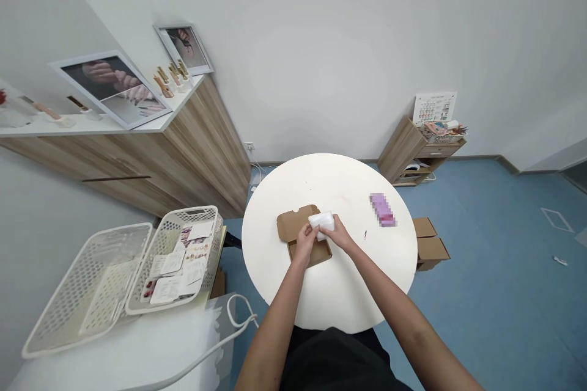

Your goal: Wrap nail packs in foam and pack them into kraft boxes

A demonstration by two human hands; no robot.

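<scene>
An open brown cardboard box [293,224] lies on the round white table [330,287], its lid flap folded back to the left. Over the box both hands grip a small white padded packet [321,220]. My left hand [306,239] closes on its near left edge, and my right hand [338,232] pinches its right side. A small pink object [382,209], blurred out, rests on the table to the right of my hands. A tiny dark speck [365,234] sits between that pink object and my right wrist.
Two white plastic baskets [119,269] stand on a low white surface at the left, one holding printed cards. A wooden cabinet [183,146] with framed pictures lines the left wall. A small wooden shelf unit [419,149] and cardboard boxes [428,244] stand on the blue floor beyond the table.
</scene>
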